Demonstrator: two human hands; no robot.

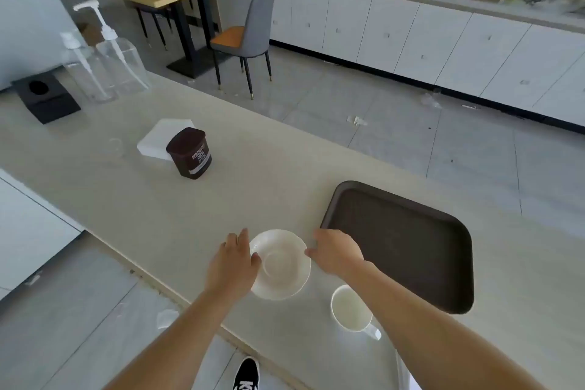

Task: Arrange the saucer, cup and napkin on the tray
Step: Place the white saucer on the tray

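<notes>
White ceramic cup [350, 308] sits empty on the tabletop [158, 199], nearest the viewer, just below and to the right of the saucer [280, 264], handle pointing away from it. Right forearm passes directly over the cup's far side; risk: a low or hurried lift could clip the rim and tip it.

Saucer lies on the tabletop close to the near edge. Left hand [232, 263] touches its left rim, thumb on top; right hand [337, 250] touches its right rim. Grip on both sides looks like a light fingertip pinch on the saucer; whether the fingers are under the rim cannot be told. Risk: glazed rim slips from a shallow pinch and the saucer drops over the near edge.

Brown tray [456, 301] is just right of the saucer, empty, its raised rim between saucer and landing spot. Risk: saucer carried too low strikes that rim.

Beyond the saucer, well apart: Hershey's cocoa tin [190, 153] standing against the white napkin stack [155, 141]. Risk: pulling a napkin could topple the tin.
</notes>
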